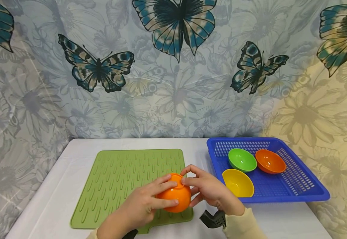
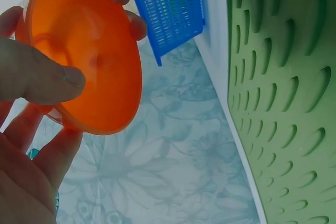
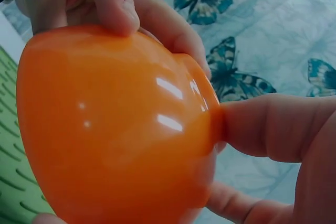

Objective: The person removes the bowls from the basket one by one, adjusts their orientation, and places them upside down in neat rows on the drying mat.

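Both hands hold an orange bowl [image 1: 174,202] over the near right part of the green ridged mat [image 1: 116,179]. In the head view its round foot is turned upward. My left hand [image 1: 140,200] grips the bowl from the left, its fingers spread across the outside. From the other side, my right hand [image 1: 210,189] pinches the foot with thumb and fingers. The right wrist view shows the glossy curved side of the bowl [image 3: 115,124] close up, with the right fingertips [image 3: 236,129] at the foot. In the left wrist view a thumb [image 2: 52,77] overlaps the bowl.
A blue plastic basket [image 1: 293,194] stands to the right on the white-covered table [image 1: 84,144]. Inside it lie a green bowl [image 1: 242,160], a yellow bowl [image 1: 239,184] and another, darker orange bowl [image 1: 270,161]. A butterfly-printed cloth [image 1: 179,99] hangs behind the table.
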`<state>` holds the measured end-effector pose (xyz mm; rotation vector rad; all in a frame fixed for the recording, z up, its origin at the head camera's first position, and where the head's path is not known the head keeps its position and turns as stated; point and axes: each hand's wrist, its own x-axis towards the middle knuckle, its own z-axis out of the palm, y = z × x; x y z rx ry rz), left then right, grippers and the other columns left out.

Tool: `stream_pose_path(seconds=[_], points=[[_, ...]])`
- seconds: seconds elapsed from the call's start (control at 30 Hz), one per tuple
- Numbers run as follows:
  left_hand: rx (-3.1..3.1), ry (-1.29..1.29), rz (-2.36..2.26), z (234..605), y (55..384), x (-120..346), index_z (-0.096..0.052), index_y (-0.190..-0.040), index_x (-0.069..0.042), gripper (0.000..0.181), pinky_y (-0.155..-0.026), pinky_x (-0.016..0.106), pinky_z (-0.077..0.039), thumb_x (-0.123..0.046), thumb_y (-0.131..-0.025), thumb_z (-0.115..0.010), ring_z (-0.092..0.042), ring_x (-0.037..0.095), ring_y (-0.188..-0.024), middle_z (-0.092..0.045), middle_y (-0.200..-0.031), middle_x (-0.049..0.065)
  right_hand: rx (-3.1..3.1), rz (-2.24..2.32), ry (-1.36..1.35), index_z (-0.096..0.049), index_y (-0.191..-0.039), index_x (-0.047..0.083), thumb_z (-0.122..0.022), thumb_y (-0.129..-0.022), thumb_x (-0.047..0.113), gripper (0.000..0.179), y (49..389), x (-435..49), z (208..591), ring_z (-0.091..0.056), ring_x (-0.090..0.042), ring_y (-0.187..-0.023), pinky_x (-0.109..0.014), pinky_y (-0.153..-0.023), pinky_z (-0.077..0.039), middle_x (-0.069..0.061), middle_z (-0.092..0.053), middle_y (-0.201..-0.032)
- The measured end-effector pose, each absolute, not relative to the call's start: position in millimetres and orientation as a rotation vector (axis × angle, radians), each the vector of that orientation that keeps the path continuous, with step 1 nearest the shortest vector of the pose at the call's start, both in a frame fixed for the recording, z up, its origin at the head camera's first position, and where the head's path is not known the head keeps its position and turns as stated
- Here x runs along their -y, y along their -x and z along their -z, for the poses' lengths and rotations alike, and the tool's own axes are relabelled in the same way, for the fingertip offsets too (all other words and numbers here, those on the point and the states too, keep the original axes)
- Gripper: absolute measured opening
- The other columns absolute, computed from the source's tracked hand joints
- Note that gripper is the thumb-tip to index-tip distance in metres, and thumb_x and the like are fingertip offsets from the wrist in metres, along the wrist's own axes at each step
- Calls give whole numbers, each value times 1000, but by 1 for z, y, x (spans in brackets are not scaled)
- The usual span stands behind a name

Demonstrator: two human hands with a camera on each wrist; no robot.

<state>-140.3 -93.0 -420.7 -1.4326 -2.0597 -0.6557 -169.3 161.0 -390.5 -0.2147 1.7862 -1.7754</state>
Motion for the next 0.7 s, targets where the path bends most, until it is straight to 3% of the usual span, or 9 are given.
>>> stream_pose_path(seconds=[0.1, 0.23, 0.33, 0.43, 0.53, 0.7], points=[[2123, 1422, 667, 420, 138, 93, -77, -114, -28, 71, -97, 40, -50, 13, -56, -70, -46, 32, -135, -53, -144, 4, -1812, 1780, 212, -50, -120, 7, -65, -97, 26, 34, 169, -160, 391, -70, -32, -73, -44, -57, -59, -19, -64, -106], [2282, 1375, 728, 418, 132, 92, -69, -129, -22, 61, -101, 48, -46, 0, -73, -79, -38, 34, -140, -39, -154, 11, -1888, 1785, 208, -50, -121, 7, -65, -95, 23, 33, 169, -158, 391, -70, -35, -73, -45, -56, -59, -20, -63, -105], [2491, 1233, 841, 416, 126, 90, -47, -151, -20, 78, -98, 50, -48, -23, -83, -83, -42, 35, -136, -24, -161, 13, -1983, 1789, 187, -52, -121, 7, -68, -94, 22, 36, 169, -156, 391, -68, -34, -72, -47, -55, -59, -21, -62, -102], [2703, 987, 973, 415, 124, 89, -22, -161, -24, 99, -95, 49, -50, -40, -83, -81, -48, 35, -131, -16, -164, 11, -2082, 1794, 148, -54, -121, 8, -70, -92, 23, 37, 168, -152, 392, -65, -29, -70, -48, -55, -59, -21, -61, -99], [2796, 791, 1054, 415, 125, 86, -17, -162, -21, 108, -99, 53, -46, -49, -79, -81, -48, 37, -131, -19, -163, 12, -2163, 1801, 133, -55, -121, 9, -72, -92, 22, 36, 165, -147, 392, -65, -29, -71, -49, -55, -59, -21, -61, -99], [2837, 633, 1093, 415, 128, 81, -30, -158, -15, 103, -101, 58, -43, -46, -76, -84, -47, 39, -131, -34, -157, 15, -2270, 1798, 149, -56, -119, 9, -73, -91, 22, 35, 160, -138, 392, -67, -31, -74, -49, -55, -59, -22, -57, -106]])
